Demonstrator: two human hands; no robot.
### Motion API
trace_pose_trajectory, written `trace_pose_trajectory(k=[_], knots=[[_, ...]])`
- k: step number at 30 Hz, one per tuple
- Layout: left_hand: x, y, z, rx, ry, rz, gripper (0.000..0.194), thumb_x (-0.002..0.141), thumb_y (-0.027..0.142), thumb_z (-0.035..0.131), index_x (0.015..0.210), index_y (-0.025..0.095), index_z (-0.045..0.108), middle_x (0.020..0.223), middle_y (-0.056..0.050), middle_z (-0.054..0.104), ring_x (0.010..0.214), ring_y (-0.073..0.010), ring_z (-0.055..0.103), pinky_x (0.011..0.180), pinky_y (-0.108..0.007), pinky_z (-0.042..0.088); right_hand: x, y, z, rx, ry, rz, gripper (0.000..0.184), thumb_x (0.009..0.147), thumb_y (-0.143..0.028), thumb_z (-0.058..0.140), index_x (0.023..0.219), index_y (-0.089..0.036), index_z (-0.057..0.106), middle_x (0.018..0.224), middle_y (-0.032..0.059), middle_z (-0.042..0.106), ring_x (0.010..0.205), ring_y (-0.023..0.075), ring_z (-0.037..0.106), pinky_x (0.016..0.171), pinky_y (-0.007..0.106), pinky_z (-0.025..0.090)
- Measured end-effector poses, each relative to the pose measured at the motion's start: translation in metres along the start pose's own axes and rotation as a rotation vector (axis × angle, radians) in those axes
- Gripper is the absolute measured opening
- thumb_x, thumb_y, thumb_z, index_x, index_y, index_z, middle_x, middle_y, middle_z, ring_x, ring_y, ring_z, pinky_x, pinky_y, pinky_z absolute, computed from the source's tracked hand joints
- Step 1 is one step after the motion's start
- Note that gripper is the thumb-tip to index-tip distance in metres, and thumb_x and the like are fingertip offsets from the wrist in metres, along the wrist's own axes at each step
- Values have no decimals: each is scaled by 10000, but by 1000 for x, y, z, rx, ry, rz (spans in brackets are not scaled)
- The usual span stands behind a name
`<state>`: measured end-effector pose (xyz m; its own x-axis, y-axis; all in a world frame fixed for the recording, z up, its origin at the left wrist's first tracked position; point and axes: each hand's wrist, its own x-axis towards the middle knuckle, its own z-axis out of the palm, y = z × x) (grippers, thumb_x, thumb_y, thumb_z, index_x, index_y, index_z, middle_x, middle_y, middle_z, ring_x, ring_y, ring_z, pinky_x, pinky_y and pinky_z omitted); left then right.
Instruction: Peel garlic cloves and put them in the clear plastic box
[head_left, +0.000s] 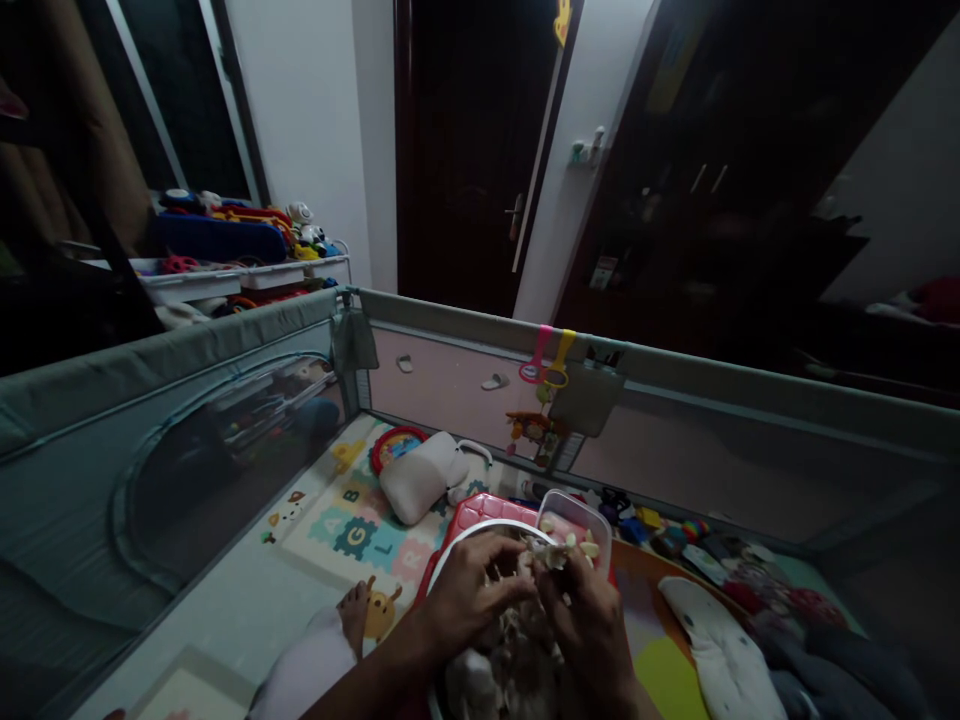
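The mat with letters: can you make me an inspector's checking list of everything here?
Surface: pale mat with coloured letter prints
Things being handled: pale papery piece at the fingers; white-rimmed round bowl of papery bits; clear plastic tub with pale pieces inside
Clutter: white cushion-like thing, red-rimmed round toy
Hands: bare left hand and bare right hand hold the papery piece
Cables: nothing seen
Surroundings: grey-green fabric playpen, dark brown door
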<state>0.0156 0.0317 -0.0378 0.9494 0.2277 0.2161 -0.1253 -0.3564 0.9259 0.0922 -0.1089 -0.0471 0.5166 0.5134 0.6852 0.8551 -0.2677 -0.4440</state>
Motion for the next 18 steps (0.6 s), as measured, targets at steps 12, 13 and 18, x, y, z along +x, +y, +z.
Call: trace_pose_trajectory(k=[12, 13, 18], knots=[[-6, -12, 11, 594, 8, 322, 303, 946, 219, 273, 806, 173, 537, 790, -66, 610, 733, -195, 563, 653, -299, 439, -4, -2, 2, 5, -248, 80, 434, 949, -400, 246, 804, -181, 592, 660, 74, 674, 596, 191, 638, 553, 276, 495], [-6, -17, 13, 641, 1, 371, 315, 942, 199, 254, 805, 172, 536, 775, -68, 608, 703, -193, 557, 629, -300, 439, -5, -1, 2, 25, -281, 73, 487, 955, -402, 206, 782, -181, 605, 666, 81, 678, 609, 193, 641, 570, 281, 498], [-2, -34, 16, 588, 24, 549, 336, 935, 214, 224, 814, 169, 534, 722, -72, 578, 647, -183, 530, 593, -300, 439, -6, -5, 3, 162, -315, 192, 505, 941, -445, 246, 774, -171, 636, 701, 87, 683, 665, 201, 631, 635, 289, 504]])
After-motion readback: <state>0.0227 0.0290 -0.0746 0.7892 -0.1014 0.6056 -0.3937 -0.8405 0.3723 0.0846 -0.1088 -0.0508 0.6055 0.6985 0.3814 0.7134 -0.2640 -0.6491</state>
